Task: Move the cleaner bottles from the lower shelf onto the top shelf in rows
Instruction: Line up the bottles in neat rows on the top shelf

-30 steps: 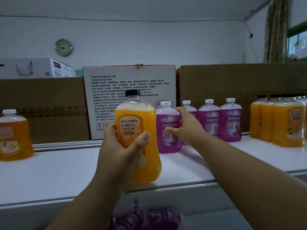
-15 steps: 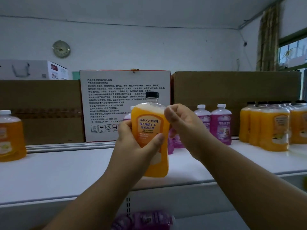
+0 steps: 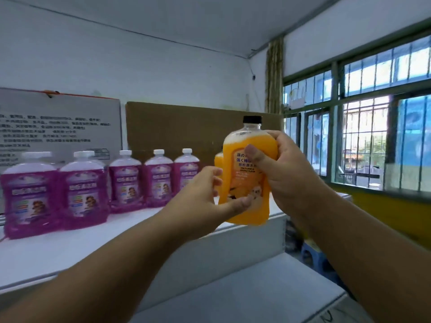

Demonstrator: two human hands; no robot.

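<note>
Orange liquid fills the clear plastic cleaner bottle with a black cap [image 3: 245,180], which is held upright in the air above the front edge of the white top shelf [image 3: 70,250], near its right end. The right hand [image 3: 282,176] grips the bottle from its 3 o'clock side, thumb across the label. The left hand [image 3: 205,203] holds it from 8 o'clock, thumb under the lower front, fingers curled on the side. At 9 o'clock from it, purple cleaner bottles with white caps [image 3: 126,180] stand in a row on the shelf. Behind them is a brown cardboard box [image 3: 186,127].
</note>
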